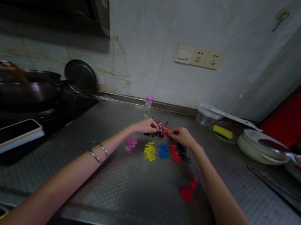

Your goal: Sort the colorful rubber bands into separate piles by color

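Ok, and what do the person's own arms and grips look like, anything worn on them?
Both the left arm and right arm are slender and bare, with no sleeve in view. Two thin silver-coloured bangles circle the left forearm; the right shows no jewellery. The left grip and right grip are ungloved. Nail details are too small to tell.

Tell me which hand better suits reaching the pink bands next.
Probably the left hand: it is nearer the pink bands, while the right hand is right of the mixed pile, nearer the black bands.
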Demonstrator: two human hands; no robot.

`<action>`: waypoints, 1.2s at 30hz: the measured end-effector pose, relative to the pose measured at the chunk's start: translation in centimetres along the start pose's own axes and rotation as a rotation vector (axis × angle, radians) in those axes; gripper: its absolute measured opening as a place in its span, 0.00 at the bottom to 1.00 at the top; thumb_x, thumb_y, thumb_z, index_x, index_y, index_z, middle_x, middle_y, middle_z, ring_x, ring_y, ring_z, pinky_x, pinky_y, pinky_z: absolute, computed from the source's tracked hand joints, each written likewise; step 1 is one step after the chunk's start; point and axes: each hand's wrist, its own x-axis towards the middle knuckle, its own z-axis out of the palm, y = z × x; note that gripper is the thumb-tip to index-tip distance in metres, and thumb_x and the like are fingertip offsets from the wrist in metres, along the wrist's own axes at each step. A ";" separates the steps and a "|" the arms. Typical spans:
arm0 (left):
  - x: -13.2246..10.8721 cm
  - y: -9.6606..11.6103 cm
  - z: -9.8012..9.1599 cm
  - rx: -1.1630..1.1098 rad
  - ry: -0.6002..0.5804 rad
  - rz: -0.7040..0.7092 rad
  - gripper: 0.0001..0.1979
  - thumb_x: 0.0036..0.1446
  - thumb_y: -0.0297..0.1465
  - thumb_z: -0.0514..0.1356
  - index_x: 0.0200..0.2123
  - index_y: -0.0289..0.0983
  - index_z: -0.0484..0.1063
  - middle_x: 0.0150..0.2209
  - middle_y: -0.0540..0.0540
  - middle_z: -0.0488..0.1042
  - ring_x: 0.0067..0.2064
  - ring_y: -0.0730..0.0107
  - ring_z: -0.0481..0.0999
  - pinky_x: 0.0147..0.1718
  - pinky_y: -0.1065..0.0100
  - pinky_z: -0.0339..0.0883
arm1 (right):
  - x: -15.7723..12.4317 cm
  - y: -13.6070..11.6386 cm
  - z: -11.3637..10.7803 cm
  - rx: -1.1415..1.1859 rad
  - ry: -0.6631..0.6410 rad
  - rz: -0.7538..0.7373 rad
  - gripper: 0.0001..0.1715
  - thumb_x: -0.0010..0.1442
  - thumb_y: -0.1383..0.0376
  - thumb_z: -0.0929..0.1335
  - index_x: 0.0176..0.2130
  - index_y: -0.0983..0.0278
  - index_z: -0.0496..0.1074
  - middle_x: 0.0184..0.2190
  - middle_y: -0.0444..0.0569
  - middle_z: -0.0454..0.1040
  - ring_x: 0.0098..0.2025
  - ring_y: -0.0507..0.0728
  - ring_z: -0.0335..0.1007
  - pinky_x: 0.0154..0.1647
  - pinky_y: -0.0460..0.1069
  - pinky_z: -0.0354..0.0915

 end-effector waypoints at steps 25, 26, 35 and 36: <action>-2.7 -5.5 -5.1 0.020 -0.033 -0.256 0.10 0.36 0.26 0.61 0.28 0.31 0.76 0.19 0.53 0.70 0.23 0.79 0.63 0.24 0.76 0.55 | 3.6 -13.2 5.8 0.001 -0.165 -0.424 0.13 0.49 0.73 0.64 0.31 0.67 0.76 0.29 0.48 0.76 0.29 0.51 0.68 0.32 0.43 0.59; -2.5 -5.5 -4.9 0.033 -0.033 -0.245 0.11 0.36 0.26 0.61 0.28 0.31 0.76 0.20 0.52 0.70 0.23 0.79 0.63 0.25 0.76 0.55 | 3.6 -13.2 5.9 0.004 -0.178 -0.435 0.13 0.49 0.73 0.64 0.32 0.66 0.77 0.29 0.48 0.77 0.30 0.51 0.68 0.33 0.44 0.60; -1.9 -5.9 -3.4 0.004 -0.111 -0.236 0.10 0.37 0.28 0.62 0.27 0.31 0.76 0.22 0.51 0.72 0.24 0.77 0.64 0.25 0.76 0.56 | 2.8 -10.4 2.3 0.084 -0.098 -0.325 0.13 0.53 0.69 0.64 0.36 0.64 0.76 0.30 0.46 0.76 0.30 0.50 0.68 0.32 0.43 0.60; -2.0 -5.8 -3.4 -0.005 -0.106 -0.240 0.10 0.37 0.29 0.62 0.27 0.31 0.76 0.22 0.51 0.72 0.24 0.77 0.64 0.25 0.76 0.56 | 2.5 -9.7 1.7 0.092 -0.074 -0.293 0.12 0.53 0.68 0.64 0.35 0.65 0.76 0.30 0.46 0.76 0.31 0.50 0.68 0.32 0.43 0.60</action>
